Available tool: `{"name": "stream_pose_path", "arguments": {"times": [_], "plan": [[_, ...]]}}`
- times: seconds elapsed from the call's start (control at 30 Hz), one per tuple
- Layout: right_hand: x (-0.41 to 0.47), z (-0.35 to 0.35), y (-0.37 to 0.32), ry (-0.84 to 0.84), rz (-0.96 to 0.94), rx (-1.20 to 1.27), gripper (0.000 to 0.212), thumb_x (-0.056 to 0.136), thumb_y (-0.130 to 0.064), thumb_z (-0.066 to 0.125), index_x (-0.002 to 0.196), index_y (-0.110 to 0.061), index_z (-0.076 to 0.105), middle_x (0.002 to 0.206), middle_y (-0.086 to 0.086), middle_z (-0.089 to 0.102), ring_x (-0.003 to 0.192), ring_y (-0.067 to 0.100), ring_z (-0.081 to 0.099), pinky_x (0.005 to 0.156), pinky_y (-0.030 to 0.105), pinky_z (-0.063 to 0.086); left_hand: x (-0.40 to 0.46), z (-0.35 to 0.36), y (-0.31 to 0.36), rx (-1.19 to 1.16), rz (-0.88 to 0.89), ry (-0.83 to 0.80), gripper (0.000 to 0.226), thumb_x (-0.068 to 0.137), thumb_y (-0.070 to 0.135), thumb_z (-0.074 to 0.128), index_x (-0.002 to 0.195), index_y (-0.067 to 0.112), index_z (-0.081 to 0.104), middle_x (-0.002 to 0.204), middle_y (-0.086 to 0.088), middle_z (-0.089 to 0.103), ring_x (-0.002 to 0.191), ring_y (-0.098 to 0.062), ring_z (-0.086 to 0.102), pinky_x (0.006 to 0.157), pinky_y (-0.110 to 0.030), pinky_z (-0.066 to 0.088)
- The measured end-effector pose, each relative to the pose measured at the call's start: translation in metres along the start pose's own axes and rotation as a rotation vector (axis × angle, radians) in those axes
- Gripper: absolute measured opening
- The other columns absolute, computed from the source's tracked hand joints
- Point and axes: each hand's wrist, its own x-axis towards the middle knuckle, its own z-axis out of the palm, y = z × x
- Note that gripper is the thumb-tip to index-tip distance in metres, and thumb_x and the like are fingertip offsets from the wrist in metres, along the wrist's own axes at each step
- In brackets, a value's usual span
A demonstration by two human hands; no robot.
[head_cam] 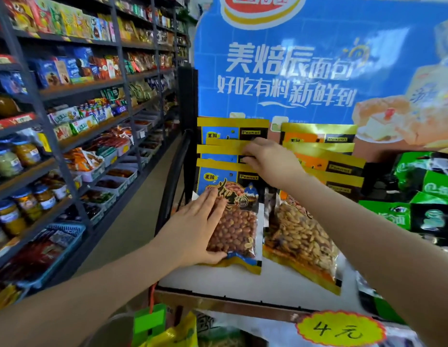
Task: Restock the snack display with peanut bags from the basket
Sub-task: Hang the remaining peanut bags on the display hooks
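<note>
Head view: left hand [196, 226] lies flat, fingers straight, on the near blue peanut bag [236, 221] at the display's [243, 279] left; right hand [270, 161] pinches its gold top edge. Bag likely light, soft, slippery; hold by the stiff top seal.

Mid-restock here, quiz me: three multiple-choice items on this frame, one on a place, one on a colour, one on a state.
1. Where does the left hand rest?
A) on the front blue peanut bag
B) on a green bag
C) on the price tag

2. What colour is the label band on the peanut bags right of the blue ones?
A) red
B) orange
C) purple

3. How is the right hand?
A) hanging idle
B) flat on the shelf
C) pinching a bag top in the blue stack

Answers: A, its fingers lie straight on the bag; B, orange shows under the gold tops; C, its fingers close on a gold edge.
</note>
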Motion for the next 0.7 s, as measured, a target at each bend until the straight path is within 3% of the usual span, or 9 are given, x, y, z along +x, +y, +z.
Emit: {"name": "stream_pose_path", "arguments": {"times": [0.07,0.17,0.3,0.47,0.57,0.7], "plan": [[-0.006,0.011,-0.003,-0.146,0.063,-0.048,0.033,0.096,-0.028,0.043,0.123,-0.013,0.052,0.127,0.012,0.052,0.118,0.034,0.049,0.090,0.045,0.046,-0.001,0.002,0.000,0.007,-0.001,0.017,0.105,0.074,0.072,0.044,0.147,0.010,0.000,0.156,-0.017,-0.004,0.145,-0.029,0.001,0.113,-0.039,0.022],[-0.007,0.011,-0.006,-0.140,0.137,-0.110,0.032,0.096,-0.024,0.044,0.126,-0.014,0.047,0.127,0.013,0.054,0.116,0.035,0.051,0.090,0.043,0.044,-0.003,0.000,0.002,0.019,-0.031,0.041,0.106,0.067,0.075,0.046,0.143,0.005,0.022,0.152,-0.021,0.021,0.139,-0.032,0.027,0.101,-0.040,0.041],[-0.019,0.004,0.003,-0.144,0.242,-0.042,0.024,0.093,-0.018,0.046,0.116,-0.013,0.053,0.116,0.014,0.062,0.108,0.034,0.054,0.082,0.042,0.046,-0.003,-0.001,0.009,-0.039,-0.076,0.004,0.105,0.074,0.069,0.047,0.147,0.010,-0.001,0.157,-0.013,-0.005,0.144,-0.027,0.001,0.111,-0.039,0.027],[-0.047,-0.019,0.024,-0.015,0.306,-0.075,0.031,0.094,-0.018,0.047,0.123,-0.014,0.053,0.129,0.012,0.052,0.121,0.034,0.045,0.095,0.044,0.042,0.008,-0.015,0.017,-0.128,-0.084,-0.008,0.111,0.068,0.076,0.047,0.146,0.015,-0.003,0.157,-0.006,-0.006,0.143,-0.027,0.000,0.115,-0.045,0.015],[-0.068,-0.029,0.051,-0.144,0.334,-0.037,0.037,0.092,-0.022,0.051,0.127,-0.008,0.049,0.131,0.016,0.047,0.121,0.036,0.046,0.099,0.043,0.040,0.015,-0.013,0.030,-0.147,0.016,0.077,0.115,0.065,0.084,0.039,0.147,0.014,-0.002,0.158,-0.002,-0.002,0.144,-0.021,-0.002,0.116,-0.040,0.005],[-0.083,-0.036,0.068,-0.245,0.298,-0.004,0.048,0.092,-0.028,0.051,0.133,-0.006,0.040,0.132,0.018,0.046,0.119,0.036,0.048,0.100,0.045,0.042,0.029,-0.011,0.050,-0.103,0.157,0.091,0.107,0.070,0.080,0.028,0.147,0.011,0.003,0.158,-0.005,0.003,0.145,-0.021,0.001,0.106,-0.031,-0.009]]}}
